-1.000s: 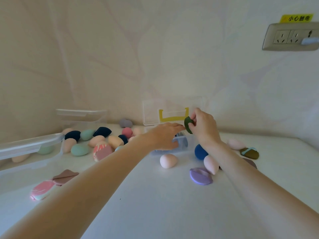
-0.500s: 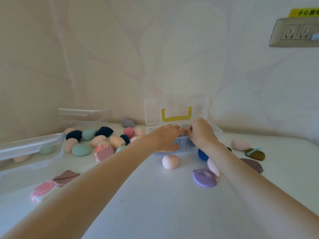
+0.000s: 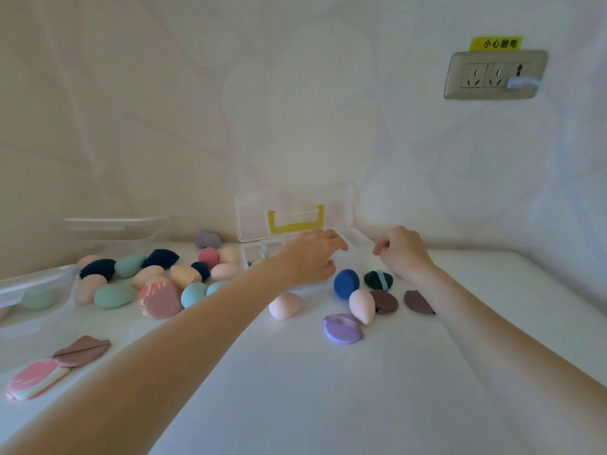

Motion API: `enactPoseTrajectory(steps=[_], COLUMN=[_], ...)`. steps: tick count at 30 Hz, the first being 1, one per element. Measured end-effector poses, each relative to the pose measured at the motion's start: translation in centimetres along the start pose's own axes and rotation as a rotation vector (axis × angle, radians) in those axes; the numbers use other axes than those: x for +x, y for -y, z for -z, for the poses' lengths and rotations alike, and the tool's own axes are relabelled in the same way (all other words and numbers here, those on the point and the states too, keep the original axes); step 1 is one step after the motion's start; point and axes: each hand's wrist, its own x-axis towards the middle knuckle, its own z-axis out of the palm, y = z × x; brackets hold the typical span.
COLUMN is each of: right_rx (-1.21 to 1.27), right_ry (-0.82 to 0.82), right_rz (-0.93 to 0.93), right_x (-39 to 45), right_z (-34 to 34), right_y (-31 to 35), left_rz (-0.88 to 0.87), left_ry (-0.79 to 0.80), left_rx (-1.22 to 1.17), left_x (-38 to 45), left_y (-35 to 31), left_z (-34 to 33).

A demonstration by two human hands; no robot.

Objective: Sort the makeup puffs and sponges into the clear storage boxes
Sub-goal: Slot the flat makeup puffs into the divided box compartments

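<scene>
A small clear compartment box (image 3: 356,239) stands at the wall with its lid (image 3: 335,205) raised, showing a yellow handle. My left hand (image 3: 312,257) grips its front wall, fingers over the compartments. My right hand (image 3: 402,251) hovers just right of the box, fingers curled and pinched on nothing. In front lie a blue sponge (image 3: 345,284), a dark green puff (image 3: 377,280), two pale pink egg sponges (image 3: 285,305), a purple puff (image 3: 342,328) and two brown puffs (image 3: 383,301). What lies inside the box is mostly hidden by my hand.
A pile of several coloured sponges (image 3: 157,280) lies left of the box. A large clear box (image 3: 33,284) sits at the far left, and another clear container (image 3: 115,228) stands behind the pile. A brown puff (image 3: 82,351) and a pink puff (image 3: 34,382) lie front left. A wall socket (image 3: 494,75) is upper right.
My right hand carried a dark green puff down into the box, let go of it and drew back to the right with nothing in it. My left hand stayed on the box.
</scene>
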Motion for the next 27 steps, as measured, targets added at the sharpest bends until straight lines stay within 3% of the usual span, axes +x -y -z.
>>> enactPoseTrajectory(steps=[3,7,14,18,23,27], right_rx=[-0.070,-0.200,-0.138,-0.044,0.293,0.320], right_ry=[0.165,0.239,0.113,0.069,-0.053,-0.096], right_rz=[-0.064,-0.072,-0.099,-0.026,0.061,0.107], right_x=[-0.3,-1.1,-0.5,0.1,1.0,1.6], right_z=[-0.7,-1.3,-2.2,-1.0,1.2,-0.2], right_y=[-1.7,-2.1,-2.3,-1.6,0.9,2.8], left_rz=[0.028,0.149,0.337,0.317,0.281,0.260], left_ry=[0.034,0.023,-0.024,0.040,0.110,0.117], left_rx=[-0.002,-0.152,-0.302,-0.285,-0.150,-0.113], left_x=[0.4,0.6,0.4,0.4,0.7,1.1], left_y=[-0.1,0.1,2.0,2.3,1.8,2.0], left_z=[-0.3,-0.3,0.1,-0.4,-1.0,-0.9])
